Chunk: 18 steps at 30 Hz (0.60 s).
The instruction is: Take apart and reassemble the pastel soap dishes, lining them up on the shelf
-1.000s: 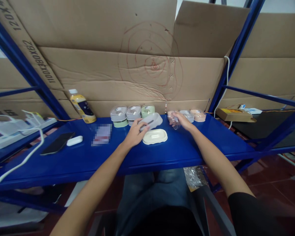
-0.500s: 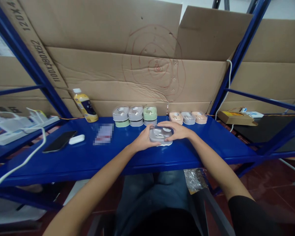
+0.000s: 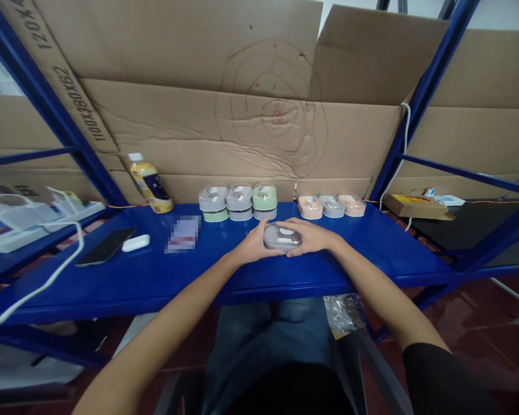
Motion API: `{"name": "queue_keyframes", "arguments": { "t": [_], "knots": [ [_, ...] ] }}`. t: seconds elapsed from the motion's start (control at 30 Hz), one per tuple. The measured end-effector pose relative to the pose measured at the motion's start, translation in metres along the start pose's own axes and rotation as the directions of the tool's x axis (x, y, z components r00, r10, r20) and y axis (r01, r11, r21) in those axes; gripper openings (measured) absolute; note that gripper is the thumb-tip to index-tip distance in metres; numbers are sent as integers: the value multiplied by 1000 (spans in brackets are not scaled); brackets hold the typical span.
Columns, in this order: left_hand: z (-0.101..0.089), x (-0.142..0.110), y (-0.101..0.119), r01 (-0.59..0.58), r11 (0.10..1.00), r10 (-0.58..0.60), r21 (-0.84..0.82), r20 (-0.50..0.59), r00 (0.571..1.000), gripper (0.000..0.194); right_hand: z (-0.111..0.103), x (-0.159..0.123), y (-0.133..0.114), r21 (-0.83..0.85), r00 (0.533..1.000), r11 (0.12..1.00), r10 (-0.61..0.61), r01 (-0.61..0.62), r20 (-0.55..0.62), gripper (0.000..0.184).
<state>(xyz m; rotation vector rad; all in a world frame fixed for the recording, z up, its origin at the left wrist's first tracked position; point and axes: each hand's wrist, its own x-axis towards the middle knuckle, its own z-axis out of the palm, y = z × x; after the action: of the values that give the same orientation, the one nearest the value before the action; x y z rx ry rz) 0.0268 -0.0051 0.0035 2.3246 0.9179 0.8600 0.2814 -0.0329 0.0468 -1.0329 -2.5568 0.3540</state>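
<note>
Between my two hands is a small grey box with a clear lid point(image 3: 282, 237), over the middle of the blue table. My left hand point(image 3: 256, 245) grips its left end, thumb at the near side. Around the right end curl the fingers of my right hand point(image 3: 308, 235). Whether the box rests on the table or is lifted, I cannot tell. Behind it stand stacked boxes of the same kind, with a green-lidded box point(image 3: 264, 197) and a grey-lidded box point(image 3: 239, 199) on top. Farther right, a peach box point(image 3: 310, 207) is in a single-layer row with a grey one and another peach one.
At the left of the blue table point(image 3: 225, 276) lie a black phone point(image 3: 106, 246), a white case point(image 3: 135, 243) and a blurred card point(image 3: 183, 234). A yellow drink bottle point(image 3: 151, 184) stands at the back left. Cardboard point(image 3: 177, 115) walls the rear; a white cable point(image 3: 64, 268) crosses the left edge.
The grey box has levelled out and settled slightly between my hands; the white edge under it is now mostly hidden. My right fingers have shifted slightly down along its right end.
</note>
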Motion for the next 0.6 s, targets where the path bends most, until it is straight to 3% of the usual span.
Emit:
{"name": "queue_keyframes", "arguments": {
  "t": [0.13, 0.23, 0.27, 0.3, 0.4, 0.43, 0.47, 0.53, 0.6],
  "knots": [
    [-2, -1, -2, 29, 999, -28, 14, -48, 998, 118, -8, -18, 11, 3, 994, 998, 65, -65, -88, 102],
    [-3, -1, -2, 87, 996, -84, 30, -82, 993, 107, -31, -39, 37, -3, 952, 997, 72, -76, -296, 90],
    [-2, -1, -3, 95, 995, -91, 37, -86, 992, 103, -42, -47, 51, -8, 900, 993, 106, -120, -423, 87],
    [-2, 0, -3, 94, 995, -89, 46, -87, 992, 101, -54, -54, 66, -13, 817, 979, 163, -205, -554, 85],
    [0, 2, -5, 71, 995, -65, 66, -92, 994, 97, -84, -76, 116, 45, 462, 840, 341, -540, -819, 89],
    [1, 2, -5, 68, 995, -61, 71, -94, 994, 95, -91, -81, 132, 110, 338, 764, 404, -636, -850, 92],
    [1, 3, -5, 69, 995, -61, 75, -95, 994, 94, -95, -86, 146, 174, 244, 692, 462, -701, -853, 94],
    [2, 3, -5, 78, 993, -70, 84, -94, 993, 92, -98, -93, 169, 247, 165, 602, 546, -759, -821, 92],
    [2, 3, -5, 87, 992, -78, 96, -90, 993, 91, -95, -95, 182, 270, 163, 576, 589, -771, -792, 89]
  ]
}}
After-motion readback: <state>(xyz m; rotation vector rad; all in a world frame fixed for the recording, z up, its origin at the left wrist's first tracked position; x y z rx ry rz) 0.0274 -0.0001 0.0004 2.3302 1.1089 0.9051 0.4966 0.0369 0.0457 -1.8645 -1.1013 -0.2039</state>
